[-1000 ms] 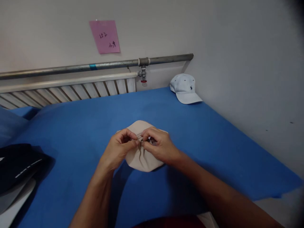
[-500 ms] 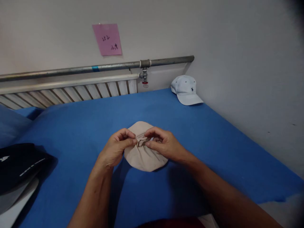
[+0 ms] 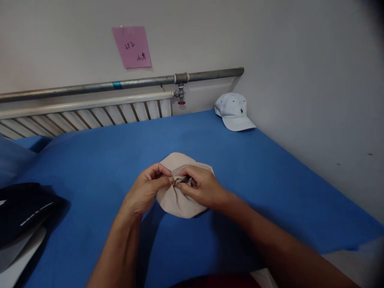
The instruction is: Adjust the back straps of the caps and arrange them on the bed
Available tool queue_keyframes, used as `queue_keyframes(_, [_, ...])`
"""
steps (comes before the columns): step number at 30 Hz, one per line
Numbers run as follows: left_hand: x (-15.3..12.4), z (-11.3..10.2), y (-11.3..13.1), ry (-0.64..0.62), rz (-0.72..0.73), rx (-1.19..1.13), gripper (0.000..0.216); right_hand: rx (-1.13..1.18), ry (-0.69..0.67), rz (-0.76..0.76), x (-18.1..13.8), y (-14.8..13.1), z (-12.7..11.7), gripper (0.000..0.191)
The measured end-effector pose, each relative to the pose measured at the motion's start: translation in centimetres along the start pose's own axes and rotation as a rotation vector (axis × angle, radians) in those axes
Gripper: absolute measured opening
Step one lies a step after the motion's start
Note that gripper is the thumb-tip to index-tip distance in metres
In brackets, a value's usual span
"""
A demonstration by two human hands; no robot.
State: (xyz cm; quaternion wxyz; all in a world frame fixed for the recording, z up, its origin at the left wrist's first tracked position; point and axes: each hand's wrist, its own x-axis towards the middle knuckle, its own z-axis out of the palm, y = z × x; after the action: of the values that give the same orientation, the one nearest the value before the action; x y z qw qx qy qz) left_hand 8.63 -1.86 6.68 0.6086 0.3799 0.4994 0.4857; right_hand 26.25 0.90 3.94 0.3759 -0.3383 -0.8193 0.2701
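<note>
A beige cap lies on the blue sheet in front of me, its back strap and small buckle facing up. My left hand pinches the strap at the buckle's left side between thumb and fingers. From the right, my right hand reaches over the cap, with thumb and forefinger closed on the strap close to the buckle. The fingertips partly hide the buckle and the strap's end.
A light blue cap sits in the far right corner by the wall. Several stacked caps, with a dark navy cap on top, lie at the left. Behind the blue sheet run a radiator and a metal pipe.
My right hand has moved slightly left along the strap, nearer to my left fingers. The left hand keeps its pinch. The view has shifted a little.
</note>
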Motion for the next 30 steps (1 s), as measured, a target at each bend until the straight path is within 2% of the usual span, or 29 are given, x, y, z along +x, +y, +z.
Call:
queue_keyframes(4, [0.0, 0.0, -0.2, -0.02, -0.022, 0.047, 0.019, -0.108, 0.039, -0.045, -0.2, 0.0, 0.6, 0.012])
queue_keyframes(9, [-0.2, 0.4, -0.4, -0.046, -0.003, 0.054, 0.017, -0.105, 0.055, 0.06, 0.0, -0.1, 0.8, 0.02])
queue_keyframes(15, [0.0, -0.4, 0.4, -0.088, -0.075, -0.075, 0.013, 0.256, -0.132, 0.132, 0.3, 0.1, -0.9, 0.003])
queue_keyframes(18, [0.2, -1.4, 0.5, -0.154, -0.081, -0.078, 0.013, 0.338, -0.175, 0.154, 0.1, 0.1, -1.6, 0.016])
queue_keyframes(23, [0.4, -2.6, 0.1, -0.273, -0.052, 0.086, 0.014, 0.388, -0.221, 0.164, -0.2, -0.1, -1.6, 0.008])
queue_keyframes(28, [0.9, -2.9, -0.4, -0.409, -0.195, 0.366, 0.015, 0.279, -0.215, 0.15, -0.3, -0.1, -1.4, 0.008])
queue_keyframes(30, [1.2, -3.0, -0.7, -0.476, -0.208, 0.441, 0.022, 0.245, -0.216, 0.151, -0.3, -0.2, -1.4, 0.009])
